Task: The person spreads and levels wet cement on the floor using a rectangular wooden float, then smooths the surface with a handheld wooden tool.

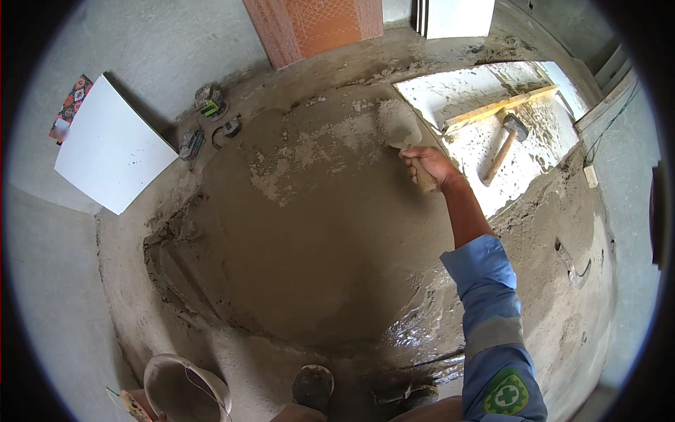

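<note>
My right hand [434, 167] is closed around the wooden handle of a trowel [401, 125], whose blade points away from me and carries grey cement. The blade is over the far right part of a wet mortar bed [302, 246], beside the corner of a large white tile [453, 105]. Dry, pale cement powder [281, 172] lies scattered across the bed's far side. Whether the blade touches the mortar, I cannot tell. On the smeared white tile rest a mallet [500, 151] with a wooden handle and a yellowish straight bar [499, 109]. My left hand is out of view.
A bucket [158, 376] stands at the near left, by my shoe [313, 385]. A white panel [116, 151] leans on the left wall near power tools [209, 100]. An orange panel [323, 32] stands at the back. A curved-bladed tool [575, 267] lies at right.
</note>
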Available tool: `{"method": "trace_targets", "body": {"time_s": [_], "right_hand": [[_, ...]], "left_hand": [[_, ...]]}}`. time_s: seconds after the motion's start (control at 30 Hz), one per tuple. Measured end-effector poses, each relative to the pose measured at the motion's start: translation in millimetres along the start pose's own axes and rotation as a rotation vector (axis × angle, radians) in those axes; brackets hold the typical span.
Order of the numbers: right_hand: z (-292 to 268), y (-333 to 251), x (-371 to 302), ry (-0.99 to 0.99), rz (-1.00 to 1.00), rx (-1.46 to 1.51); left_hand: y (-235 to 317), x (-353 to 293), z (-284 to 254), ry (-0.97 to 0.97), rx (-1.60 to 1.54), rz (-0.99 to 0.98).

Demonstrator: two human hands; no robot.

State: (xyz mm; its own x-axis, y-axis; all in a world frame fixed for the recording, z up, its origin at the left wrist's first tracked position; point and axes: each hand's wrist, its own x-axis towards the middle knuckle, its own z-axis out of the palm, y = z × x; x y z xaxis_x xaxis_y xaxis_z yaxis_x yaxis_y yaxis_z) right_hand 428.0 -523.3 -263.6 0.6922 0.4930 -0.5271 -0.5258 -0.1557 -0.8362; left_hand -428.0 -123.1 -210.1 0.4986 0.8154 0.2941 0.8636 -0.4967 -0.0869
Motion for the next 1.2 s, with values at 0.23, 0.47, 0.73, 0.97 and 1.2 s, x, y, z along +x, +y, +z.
{"method": "trace_targets", "body": {"time_s": [0.23,0.47,0.73,0.97,1.2], "right_hand": [[28.9,19.5,-19.3,-0.071,0.029,-0.015],[105.1,56.7,-57.3,-0.277,0.066,-0.068],[217.3,98.6,-78.5,-0.505,0.213,-0.122],[193.3,92.8,-82.4,-0.412,0.155,-0.136],[78.9,62.4,-113.0,-0.086,0.084,-0.131]], "left_hand": [[-11.5,1.6,1.4,0.018,0.023,-0.025],[-33.3,-41.2,-39.2,0.034,0.096,-0.125],[-52.0,-73.5,-36.3,-0.132,-0.065,-0.431],[-50.0,-77.3,-12.7,-0.108,-0.827,-0.293],[-90.5,-102.4,-4.8,0.055,-0.793,-0.739]]}}
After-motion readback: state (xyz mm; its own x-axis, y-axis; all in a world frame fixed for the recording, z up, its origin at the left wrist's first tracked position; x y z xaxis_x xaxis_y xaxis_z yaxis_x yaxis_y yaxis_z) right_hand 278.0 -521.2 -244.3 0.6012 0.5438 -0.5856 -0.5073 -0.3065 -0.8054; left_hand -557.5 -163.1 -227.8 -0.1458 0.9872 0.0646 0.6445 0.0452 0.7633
